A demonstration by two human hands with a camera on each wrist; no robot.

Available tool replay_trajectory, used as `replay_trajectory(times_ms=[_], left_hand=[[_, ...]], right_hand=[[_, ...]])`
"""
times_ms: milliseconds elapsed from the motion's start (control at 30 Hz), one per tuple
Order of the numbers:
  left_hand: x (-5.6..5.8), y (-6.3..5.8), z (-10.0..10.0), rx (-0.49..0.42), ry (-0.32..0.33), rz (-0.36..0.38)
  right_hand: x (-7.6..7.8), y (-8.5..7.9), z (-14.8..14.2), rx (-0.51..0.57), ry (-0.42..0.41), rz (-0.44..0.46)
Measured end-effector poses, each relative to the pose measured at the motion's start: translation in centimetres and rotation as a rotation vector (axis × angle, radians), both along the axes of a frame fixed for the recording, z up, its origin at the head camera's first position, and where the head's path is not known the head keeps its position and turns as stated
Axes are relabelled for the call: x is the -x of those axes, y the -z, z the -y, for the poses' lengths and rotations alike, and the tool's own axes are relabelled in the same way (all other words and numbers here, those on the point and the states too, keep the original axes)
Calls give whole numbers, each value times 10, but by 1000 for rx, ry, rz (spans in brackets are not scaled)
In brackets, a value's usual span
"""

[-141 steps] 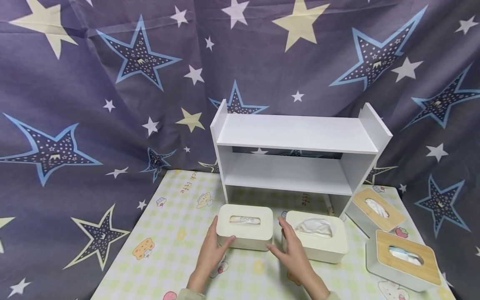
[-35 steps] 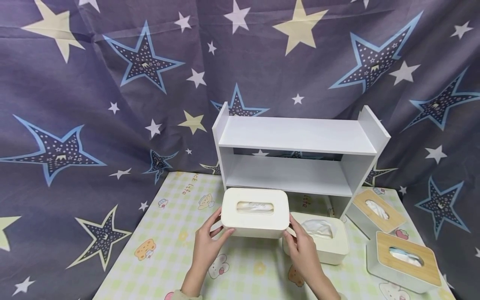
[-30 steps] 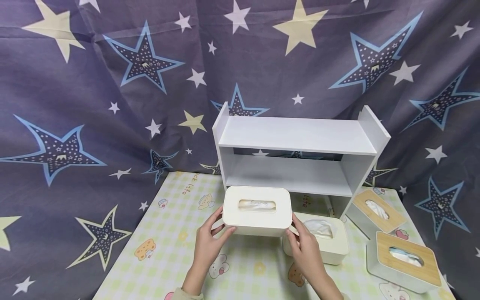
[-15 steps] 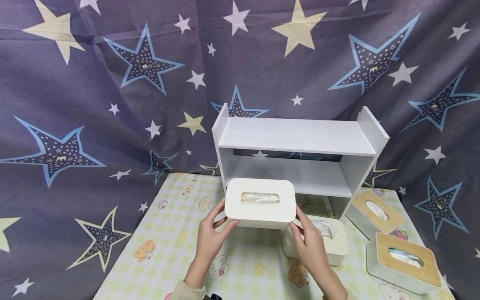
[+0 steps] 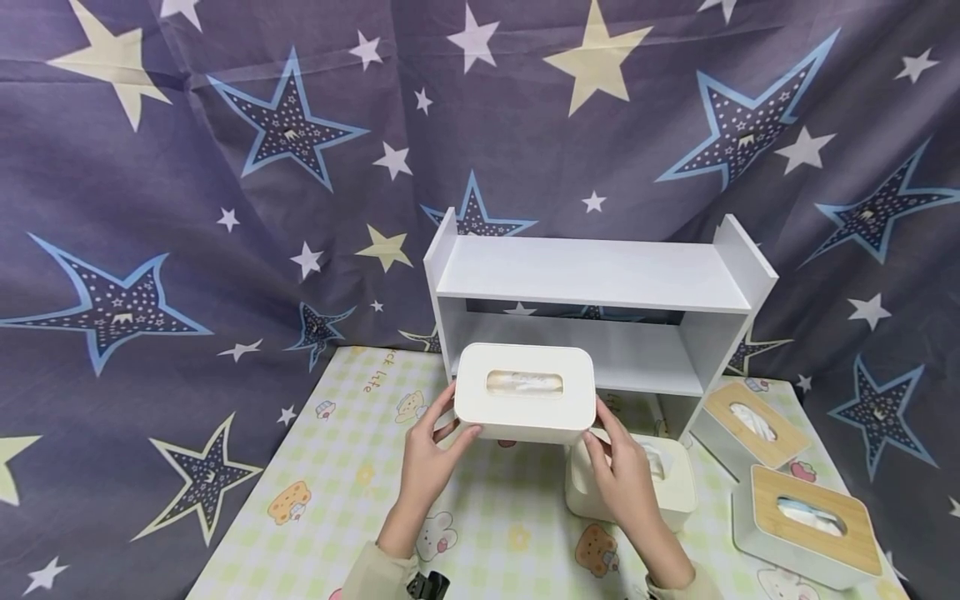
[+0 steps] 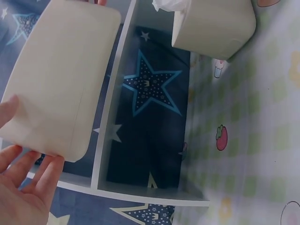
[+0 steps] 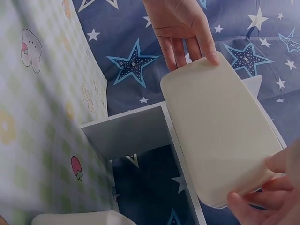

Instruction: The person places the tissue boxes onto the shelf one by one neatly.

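Note:
Between my two hands a cream tissue box (image 5: 525,415) hangs in the air, level, in front of the white shelf's middle board. My left hand (image 5: 429,454) grips its left end, thumb on the front side; in the left wrist view the left fingers (image 6: 46,180) bend round the box's end. The right end is gripped by my right hand (image 5: 624,471), with the thumb at the front corner. Both wrist views show the box's plain underside (image 7: 220,126). A second cream tissue box (image 5: 675,492) stands on the table, partly hidden behind my right hand.
The white shelf (image 5: 592,271) stands at the back of the table, with bare top and middle boards. Two tissue boxes with wooden lids, a rear one (image 5: 780,437) and a front one (image 5: 855,517), sit at the right. A checked cloth (image 5: 315,433) covers the table; a starry curtain (image 5: 180,383) hangs behind.
Both hands have lifted the cream tissue box off the table. Over the last second it has moved further up and slightly right, towards the shelf's middle board. The other boxes stay put.

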State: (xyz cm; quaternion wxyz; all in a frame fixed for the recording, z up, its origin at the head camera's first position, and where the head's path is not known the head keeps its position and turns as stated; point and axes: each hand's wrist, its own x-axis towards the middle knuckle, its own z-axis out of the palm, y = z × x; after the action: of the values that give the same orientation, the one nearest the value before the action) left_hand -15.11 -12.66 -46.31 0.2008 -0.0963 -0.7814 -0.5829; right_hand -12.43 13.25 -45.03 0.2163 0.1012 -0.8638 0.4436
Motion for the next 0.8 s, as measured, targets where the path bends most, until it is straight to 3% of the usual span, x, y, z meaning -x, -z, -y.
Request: replay_trajectory(times_ms=[267,433,800], left_hand=[[11,0,-1,-5,21,-30],[17,-1,0,-33,42,-12],[30,-8,0,12,45,21]], right_hand=[[10,0,-3,25,17,2],[17,-1,-3,44,13,2],[33,-1,-1,70,28,-19]])
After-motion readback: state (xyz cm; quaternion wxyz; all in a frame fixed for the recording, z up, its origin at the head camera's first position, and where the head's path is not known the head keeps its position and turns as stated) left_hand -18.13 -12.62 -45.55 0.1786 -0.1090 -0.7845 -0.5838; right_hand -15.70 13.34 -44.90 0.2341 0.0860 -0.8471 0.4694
